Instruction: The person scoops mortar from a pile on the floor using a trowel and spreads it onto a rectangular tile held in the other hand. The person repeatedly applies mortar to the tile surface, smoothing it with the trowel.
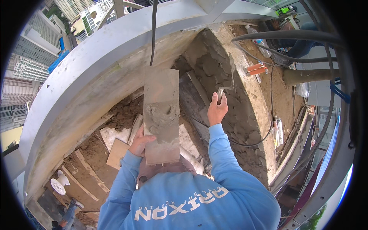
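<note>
My left hand [141, 142] is closed on the near left edge of a long flat board [161, 82], held out in front of my body. A heap of wet grey mortar [163, 119] lies on the middle of the board. Ahead and to the right, my right hand [217, 111] grips a small trowel [221, 91] by its handle. Its blade is at the low wall's inner face, which carries a rough coat of wet mortar [214, 67]. How far the blade touches the coat, I cannot tell.
A black cable [245, 145] loops along the coated wall. On the right ledge are an orange block-like object [256, 69], a plastic bottle [262, 46] and tubes [280, 130]. Wood strips [92, 170] and a white spool [60, 183] lie at lower left. A curved parapet [76, 96] bounds the left.
</note>
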Motion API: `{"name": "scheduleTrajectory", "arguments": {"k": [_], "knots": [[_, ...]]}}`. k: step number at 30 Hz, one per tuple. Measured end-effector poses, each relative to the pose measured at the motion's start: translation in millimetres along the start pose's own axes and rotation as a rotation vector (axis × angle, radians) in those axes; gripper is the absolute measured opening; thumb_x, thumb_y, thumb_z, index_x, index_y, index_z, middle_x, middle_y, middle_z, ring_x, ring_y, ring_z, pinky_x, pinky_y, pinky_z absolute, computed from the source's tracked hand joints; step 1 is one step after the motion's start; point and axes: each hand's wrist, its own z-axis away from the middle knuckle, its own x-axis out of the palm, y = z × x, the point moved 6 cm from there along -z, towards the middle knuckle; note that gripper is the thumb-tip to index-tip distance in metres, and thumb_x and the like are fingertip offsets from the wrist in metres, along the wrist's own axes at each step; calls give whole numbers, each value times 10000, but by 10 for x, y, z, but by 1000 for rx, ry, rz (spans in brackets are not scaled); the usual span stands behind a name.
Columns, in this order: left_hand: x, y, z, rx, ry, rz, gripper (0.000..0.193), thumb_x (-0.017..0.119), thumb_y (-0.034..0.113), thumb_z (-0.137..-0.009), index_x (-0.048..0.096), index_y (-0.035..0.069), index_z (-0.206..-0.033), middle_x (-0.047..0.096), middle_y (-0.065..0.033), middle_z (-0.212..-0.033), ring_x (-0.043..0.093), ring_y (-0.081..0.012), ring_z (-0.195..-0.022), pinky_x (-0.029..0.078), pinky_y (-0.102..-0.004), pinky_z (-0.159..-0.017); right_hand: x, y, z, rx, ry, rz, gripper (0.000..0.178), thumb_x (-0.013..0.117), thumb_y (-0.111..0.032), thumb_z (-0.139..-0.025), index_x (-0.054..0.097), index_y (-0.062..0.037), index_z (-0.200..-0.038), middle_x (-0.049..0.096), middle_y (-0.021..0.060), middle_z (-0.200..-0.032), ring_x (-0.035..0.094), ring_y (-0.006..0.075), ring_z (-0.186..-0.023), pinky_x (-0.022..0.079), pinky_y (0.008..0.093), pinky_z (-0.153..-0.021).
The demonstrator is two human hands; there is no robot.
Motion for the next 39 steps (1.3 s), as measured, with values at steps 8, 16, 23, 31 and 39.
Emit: {"name": "scheduleTrajectory", "arguments": {"k": [8,16,23,31,39], "knots": [[242,283,-299,-33,-94,-57,803,621,-41,-766,339,15,-1517,587,-146,-1317,610,-261,-1171,500,-367,-995,-707,-768,-5,63,-1054,-411,421,579,-354,-1019,616,61,-1085,586,42,-715,518,87,-531,427,246,-524],[616,400,-47,21,-263,-21,820,642,75,-691,380,-36,-1460,582,-173,-1320,599,-295,-1190,479,-397,-1036,-581,-844,-209,288,-1478,-582,499,570,-428,-1012,639,64,-1062,599,68,-709,502,96,-476,405,249,-453],[611,452,-35,133,-216,149,793,619,90,-717,373,-34,-1461,551,-195,-1363,581,-331,-1215,481,-422,-1046,-924,-339,-206,279,-1452,-298,468,548,-392,-1033,656,63,-1035,595,54,-696,505,96,-484,395,253,-460],[779,742,-173,232,-176,36,769,596,36,-747,339,-17,-1469,521,-191,-1390,565,-355,-1239,485,-477,-1048,-1378,-1110,-230,-346,-782,-108,312,595,-185,-947,639,44,-1154,606,128,-843,584,230,-689,468,365,-632],[1103,627,-251,290,-203,149,746,556,-54,-753,348,35,-1464,520,-185,-1380,565,-359,-1239,503,-519,-1022,-1563,-1583,115,-686,-711,192,414,713,-199,-887,622,-57,-1265,564,127,-907,587,336,-715,483,429,-610]]}}
